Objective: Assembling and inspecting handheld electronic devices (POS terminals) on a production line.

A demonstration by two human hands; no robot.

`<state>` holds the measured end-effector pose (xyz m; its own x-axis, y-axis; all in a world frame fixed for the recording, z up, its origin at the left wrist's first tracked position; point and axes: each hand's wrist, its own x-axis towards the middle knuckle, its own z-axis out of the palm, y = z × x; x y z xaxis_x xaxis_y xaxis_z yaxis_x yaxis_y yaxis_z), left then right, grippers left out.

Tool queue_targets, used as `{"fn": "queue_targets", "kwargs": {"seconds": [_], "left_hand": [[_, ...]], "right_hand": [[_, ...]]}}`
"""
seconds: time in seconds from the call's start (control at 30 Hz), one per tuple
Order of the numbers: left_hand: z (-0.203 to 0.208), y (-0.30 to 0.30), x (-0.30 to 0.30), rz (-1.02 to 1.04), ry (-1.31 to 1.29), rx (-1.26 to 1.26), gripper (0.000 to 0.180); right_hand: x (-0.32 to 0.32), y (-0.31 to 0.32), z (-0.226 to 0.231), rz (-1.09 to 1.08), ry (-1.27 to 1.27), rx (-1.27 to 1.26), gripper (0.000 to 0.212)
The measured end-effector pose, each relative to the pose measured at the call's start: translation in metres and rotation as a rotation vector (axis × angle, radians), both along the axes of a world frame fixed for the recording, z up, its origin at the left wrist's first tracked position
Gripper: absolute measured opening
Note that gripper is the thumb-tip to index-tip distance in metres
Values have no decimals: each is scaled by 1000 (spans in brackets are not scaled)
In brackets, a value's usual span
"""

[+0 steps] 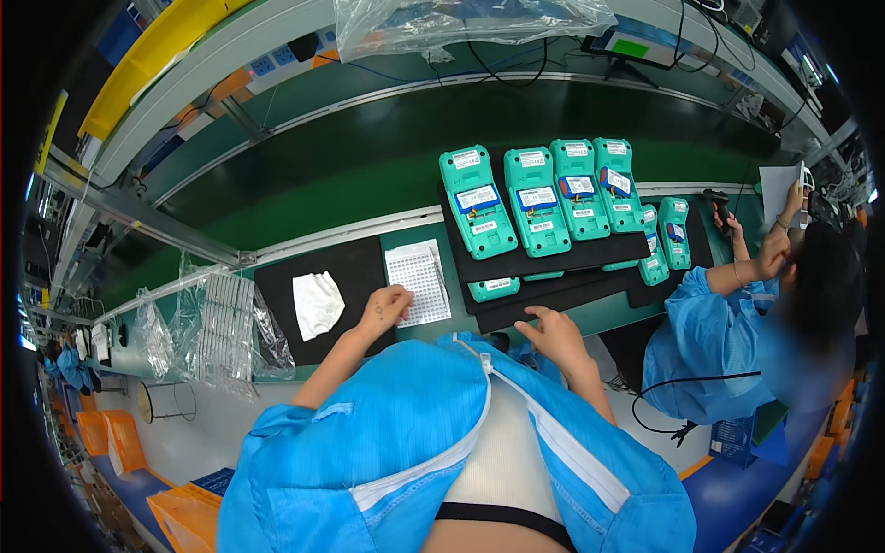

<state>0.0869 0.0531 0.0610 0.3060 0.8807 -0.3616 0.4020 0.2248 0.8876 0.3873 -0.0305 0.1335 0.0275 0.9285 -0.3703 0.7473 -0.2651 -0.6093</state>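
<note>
My left hand (385, 310) has its fingers curled at the edge of a white sheet of small printed labels (419, 281). Whatever those fingers may pinch is too small to tell. Close to the bench's front edge, my right hand (556, 339) is open and holds nothing, its fingers pointing left. Beyond it, several teal handheld devices (479, 203) lie back side up on a black foam tray (553, 256). Blue-wrapped battery packs (537, 200) with thin wires show in their backs. Under that tray, more teal devices (495, 288) are partly hidden.
Left of the labels, a crumpled white cloth (317, 304) rests on a black mat (277, 276). Clear plastic bags (226, 323) lie farther left. On the right sits a co-worker in blue (710, 341), one hand holding a scanner (716, 200), beside more teal devices (676, 232).
</note>
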Motion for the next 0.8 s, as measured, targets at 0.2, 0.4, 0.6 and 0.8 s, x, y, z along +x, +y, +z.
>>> {"fn": "queue_targets", "kwargs": {"seconds": [0.2, 0.4, 0.6, 0.8], "left_hand": [[4, -40, -38, 295, -29, 5, 22], [5, -63, -3, 190, -72, -46, 21], [6, -72, 12, 105, -50, -145, 18], [3, -83, 24, 134, -187, -163, 8]], "right_hand": [[25, 4, -56, -65, -207, 6, 33], [38, -13, -127, -161, -222, 246, 30], [36, -26, -126, -162, -155, 369, 29], [35, -19, -121, -167, -152, 430, 28]]}}
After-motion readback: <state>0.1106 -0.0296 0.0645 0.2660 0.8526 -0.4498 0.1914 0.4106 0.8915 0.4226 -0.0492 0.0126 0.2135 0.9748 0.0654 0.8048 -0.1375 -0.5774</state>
